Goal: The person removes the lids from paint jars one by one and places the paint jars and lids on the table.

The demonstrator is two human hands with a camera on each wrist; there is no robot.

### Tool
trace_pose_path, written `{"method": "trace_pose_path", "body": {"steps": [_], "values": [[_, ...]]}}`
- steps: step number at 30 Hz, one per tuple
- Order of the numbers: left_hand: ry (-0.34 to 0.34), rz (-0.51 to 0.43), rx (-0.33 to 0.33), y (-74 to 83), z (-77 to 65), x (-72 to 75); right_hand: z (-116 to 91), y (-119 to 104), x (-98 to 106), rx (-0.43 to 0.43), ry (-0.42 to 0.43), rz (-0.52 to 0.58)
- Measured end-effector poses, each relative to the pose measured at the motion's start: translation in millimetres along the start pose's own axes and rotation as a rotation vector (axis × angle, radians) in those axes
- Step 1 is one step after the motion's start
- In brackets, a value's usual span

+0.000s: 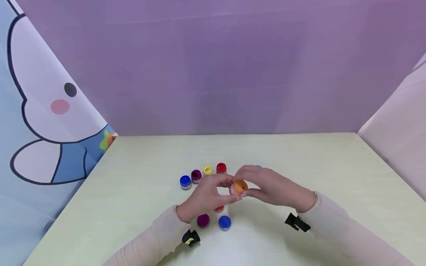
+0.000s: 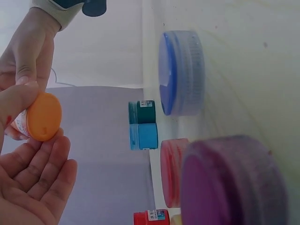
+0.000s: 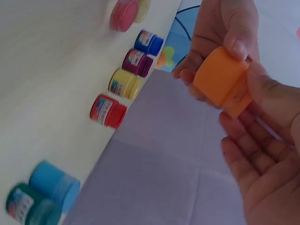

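Above the table, both hands hold a small orange paint jar [image 1: 239, 187] between them. My left hand [image 1: 208, 194] grips one side of it, thumb below in the head view. From the other side, my right hand [image 1: 279, 186] pinches it between thumb and fingers. The jar is tilted; its round orange end [image 2: 46, 117] faces the left wrist view. Behind the left hand stand a blue jar [image 1: 185, 182], a purple jar [image 1: 196, 176], a yellow jar [image 1: 208, 170] and a red jar [image 1: 221, 168], all without lids.
Closer to me lie a purple lid [image 1: 203, 221], a blue lid [image 1: 224, 223] and a red lid [image 1: 219, 209], partly hidden by the left hand. A light blue jar [image 3: 54, 185] and a green jar [image 3: 30, 206] stand together. A purple cloth wall [image 1: 233, 74] rises behind the table.
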State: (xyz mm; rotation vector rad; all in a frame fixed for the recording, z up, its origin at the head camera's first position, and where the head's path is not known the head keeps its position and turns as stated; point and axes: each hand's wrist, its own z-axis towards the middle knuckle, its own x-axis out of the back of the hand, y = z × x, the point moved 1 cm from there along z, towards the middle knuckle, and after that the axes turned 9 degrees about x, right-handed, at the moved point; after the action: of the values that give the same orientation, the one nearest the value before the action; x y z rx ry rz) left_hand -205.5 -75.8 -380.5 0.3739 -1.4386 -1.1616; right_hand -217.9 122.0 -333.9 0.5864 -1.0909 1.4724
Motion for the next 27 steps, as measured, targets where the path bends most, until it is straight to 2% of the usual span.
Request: {"method": "trace_pose_path", "body": {"steps": [5, 9, 11, 14, 19, 23, 27], "values": [[-0.004, -0.004, 0.005, -0.8, -0.2, -0.3, -1, 1, 2, 0.083, -0.009, -0.039], [-0.002, 0.003, 0.001, -2.4, -0.1, -0.6, 0, 1, 1, 0.056, 0.016, -0.012], [-0.005, 0.004, -0.010, -2.8, 0.2, -0.9, 0, 0, -1, -0.004, 0.046, -0.015], [-0.010, 0.008, -0.018, -2.1, 0.1, -1.1, 2, -4, -4, -0.146, 0.078, -0.028], [-0.003, 0.044, -0.016, -1.4, -0.4, -1.2, 5, -10, -8, -0.376, 0.050, -0.057], [0.014, 0.076, -0.034, -1.7, -0.3, -1.1, 7, -12, -8, -0.455, 0.042, -0.071], [0.018, 0.087, -0.053, -1.4, -0.4, -1.1, 7, -14, -8, -0.466, 0.050, -0.070]]}}
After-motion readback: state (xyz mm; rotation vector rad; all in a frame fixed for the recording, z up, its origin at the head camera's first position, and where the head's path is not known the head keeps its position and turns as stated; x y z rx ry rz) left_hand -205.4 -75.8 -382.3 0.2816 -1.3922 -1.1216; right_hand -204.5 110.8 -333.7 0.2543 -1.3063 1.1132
